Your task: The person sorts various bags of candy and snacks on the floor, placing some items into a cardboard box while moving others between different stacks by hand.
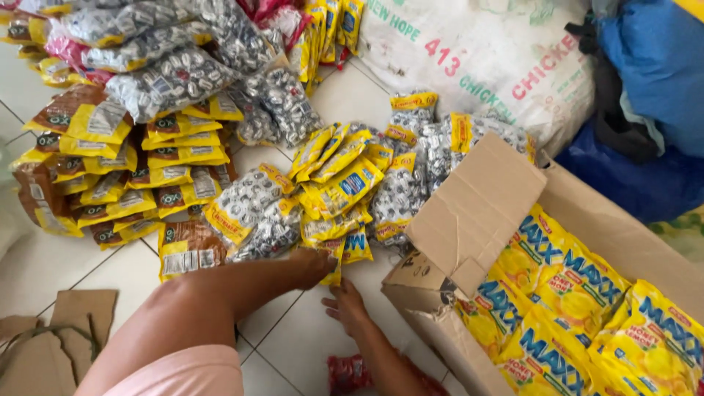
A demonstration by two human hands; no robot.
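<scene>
Tiled floor (308,345), candy bags (337,191) before hands (312,265).

- We see a shop storeroom or stockroom.
- Many candy packets (147,154) are stacked on the tiled floor (293,337).
- An open cardboard carton (477,213) and big sacks (477,59) stand near.

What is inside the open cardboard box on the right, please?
The cardboard box holds yellow candy bags, packed flat across the top. Whatever lies beneath that top layer is covered, and the raised flap hides the box's near-left corner.
</scene>
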